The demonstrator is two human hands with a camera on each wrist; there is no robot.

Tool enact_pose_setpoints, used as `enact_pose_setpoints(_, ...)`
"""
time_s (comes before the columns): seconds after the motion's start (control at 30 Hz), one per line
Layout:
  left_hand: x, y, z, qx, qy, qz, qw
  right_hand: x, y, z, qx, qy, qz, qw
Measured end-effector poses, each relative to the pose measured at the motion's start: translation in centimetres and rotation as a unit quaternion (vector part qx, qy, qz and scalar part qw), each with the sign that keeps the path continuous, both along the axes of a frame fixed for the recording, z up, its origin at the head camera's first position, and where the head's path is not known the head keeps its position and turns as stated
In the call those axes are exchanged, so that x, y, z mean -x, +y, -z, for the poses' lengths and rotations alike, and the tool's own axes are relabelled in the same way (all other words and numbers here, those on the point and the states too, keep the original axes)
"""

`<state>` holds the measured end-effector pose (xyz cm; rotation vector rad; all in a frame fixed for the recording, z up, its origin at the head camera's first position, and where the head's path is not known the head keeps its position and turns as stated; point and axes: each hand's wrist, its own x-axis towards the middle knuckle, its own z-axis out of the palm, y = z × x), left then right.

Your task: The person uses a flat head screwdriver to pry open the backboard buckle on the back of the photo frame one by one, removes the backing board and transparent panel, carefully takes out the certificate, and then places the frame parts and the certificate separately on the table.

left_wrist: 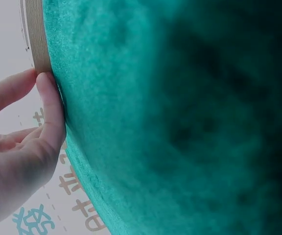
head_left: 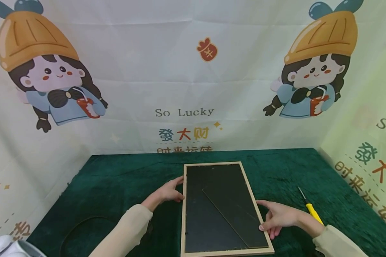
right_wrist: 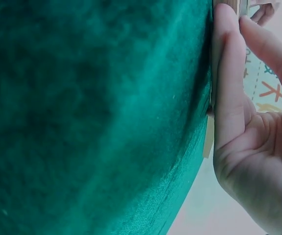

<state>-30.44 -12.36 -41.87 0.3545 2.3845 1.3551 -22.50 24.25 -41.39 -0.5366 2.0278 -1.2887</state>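
Observation:
A picture frame [head_left: 213,164] with a pale wooden border and a black panel lies before me, a thin diagonal line running across the panel. At its left side, my left hand [head_left: 168,192] holds the border between thumb and forefinger. In the left wrist view those two fingertips meet at the wooden edge [left_wrist: 37,34]. My right hand [head_left: 281,216] grips the opposite side lower down, its thumb on the upper face of the border. The right wrist view shows the fingers [right_wrist: 229,88] stretched along the outer side, close over the cloth.
Dark green plush cloth [head_left: 132,178] covers the table. A screwdriver [head_left: 313,213] with a yellow handle lies beside my right wrist. At the lower left, a white object [head_left: 6,246] is partly cut off. Printed white curtains [head_left: 132,53] surround the back and sides.

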Motion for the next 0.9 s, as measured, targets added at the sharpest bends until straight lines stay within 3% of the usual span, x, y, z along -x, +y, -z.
enact_pose_setpoints(0.37, 0.7, 0.1, 0.0, 0.013, 0.004, 0.002, 0.9999, 1.3, -0.1, 0.2, -0.004, 0.061, 0.002, 0.9981)
enact_pose_setpoints(0.53, 0.7, 0.1, 0.1, 0.017, 0.012, 0.000, 0.9998, 1.7, -0.1, 0.4, -0.009, 0.060, 0.010, 0.9981)
enact_pose_setpoints(0.7, 0.0, -0.2, 0.1, 0.025, 0.035, -0.004, 0.9991, 1.7, 0.0, 0.6, 0.001, 0.064, 0.009, 0.9979)
enact_pose_setpoints(0.9, -1.7, -1.1, 0.0, 0.026, 0.073, 0.046, 0.9960, 1.2, 1.4, 0.4, 0.002, 0.098, 0.028, 0.9947)
